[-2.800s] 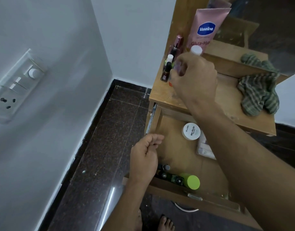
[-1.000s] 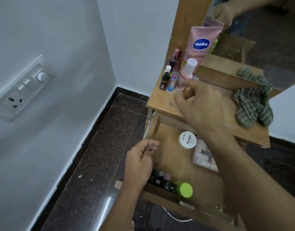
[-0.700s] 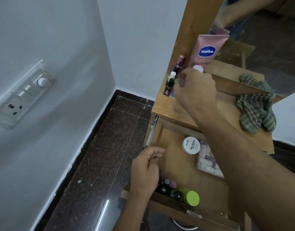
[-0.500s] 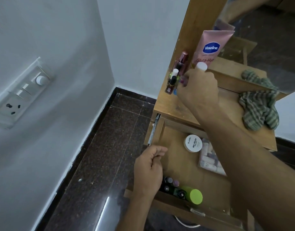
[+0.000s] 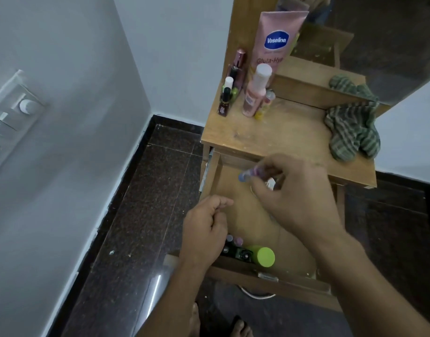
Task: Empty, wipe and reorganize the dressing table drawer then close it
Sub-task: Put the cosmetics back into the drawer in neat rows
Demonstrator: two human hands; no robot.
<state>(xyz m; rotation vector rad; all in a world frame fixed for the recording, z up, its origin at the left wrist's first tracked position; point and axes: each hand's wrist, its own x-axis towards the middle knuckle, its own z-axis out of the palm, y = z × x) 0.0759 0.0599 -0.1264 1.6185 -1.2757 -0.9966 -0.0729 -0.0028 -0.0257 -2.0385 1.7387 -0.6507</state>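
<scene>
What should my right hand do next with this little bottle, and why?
Probably lower it: the right hand pinches the small bottle above the open drawer, and other small bottles stand grouped at its front, so set it beside them.

Two pale grey walls (image 5: 175, 57) meet in a corner beside the light-brown wooden dressing table (image 5: 289, 132); a white switch panel (image 5: 12, 122) sits on the left wall, above dark speckled stone floor tiles (image 5: 146, 215).

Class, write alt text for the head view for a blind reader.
A right hand pinches a small bottle over the open drawer; the left hand hangs loosely curled at its left side. Cosmetics and a striped cloth sit on the tabletop.
</scene>
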